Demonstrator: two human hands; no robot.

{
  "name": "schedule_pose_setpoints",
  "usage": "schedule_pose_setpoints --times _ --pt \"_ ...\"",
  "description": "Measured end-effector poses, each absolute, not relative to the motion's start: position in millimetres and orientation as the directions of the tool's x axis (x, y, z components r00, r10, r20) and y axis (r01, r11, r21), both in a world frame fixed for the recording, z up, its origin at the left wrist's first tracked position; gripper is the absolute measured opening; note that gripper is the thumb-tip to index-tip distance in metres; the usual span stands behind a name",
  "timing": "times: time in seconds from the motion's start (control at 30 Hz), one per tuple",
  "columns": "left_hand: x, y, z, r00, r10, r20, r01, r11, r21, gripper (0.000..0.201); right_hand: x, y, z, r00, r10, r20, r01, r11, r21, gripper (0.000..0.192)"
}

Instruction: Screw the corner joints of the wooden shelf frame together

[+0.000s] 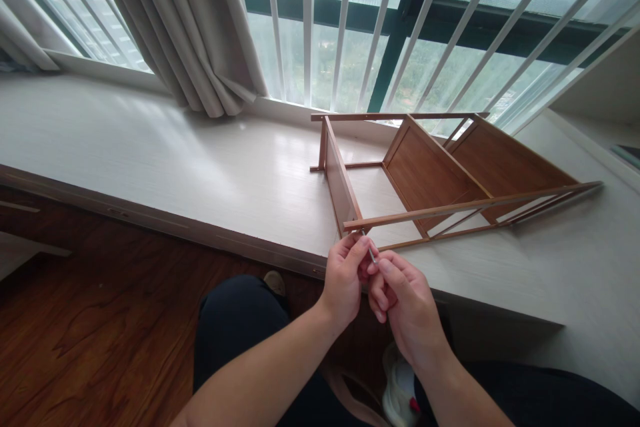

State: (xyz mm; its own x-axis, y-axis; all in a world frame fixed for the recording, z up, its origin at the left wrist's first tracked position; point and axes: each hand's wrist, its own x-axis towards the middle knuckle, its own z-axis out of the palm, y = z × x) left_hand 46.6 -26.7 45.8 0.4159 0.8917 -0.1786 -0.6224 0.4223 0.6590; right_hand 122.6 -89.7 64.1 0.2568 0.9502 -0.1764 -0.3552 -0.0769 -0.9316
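A brown wooden shelf rack [440, 180] lies on its side on the pale window ledge. At the near left end of its front post, my left hand [346, 272] is closed, thumb and fingers pinching a thin metal hex key [372, 254]. The key slants down from the post towards my right hand [406, 293]. My right thumb and index finger pinch its lower end, with the other fingers curled below. Fingers hide part of the key and its contact with the post.
The white ledge [200, 167] runs along a barred window [330, 33]. A grey curtain [175, 27] hangs onto it at the left. Below are the dark wooden floor [100, 307], my knees in dark trousers, and a white object [397, 387] between my legs.
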Motion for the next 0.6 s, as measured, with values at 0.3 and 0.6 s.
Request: schedule_pose_setpoints --times 0.3,0.6 --pt "45.8 -26.0 48.2 0.424 0.889 -0.171 -0.632 0.426 0.648 0.031 127.3 -92.1 62.1 0.351 0.935 0.058 0.189 -0.01 -0.982 0.025" --pt "48.0 -30.0 49.3 0.407 0.887 -0.217 -0.677 0.453 0.581 0.029 126.9 -90.1 65.2 0.355 0.926 0.127 0.303 0.015 -0.953 0.02"
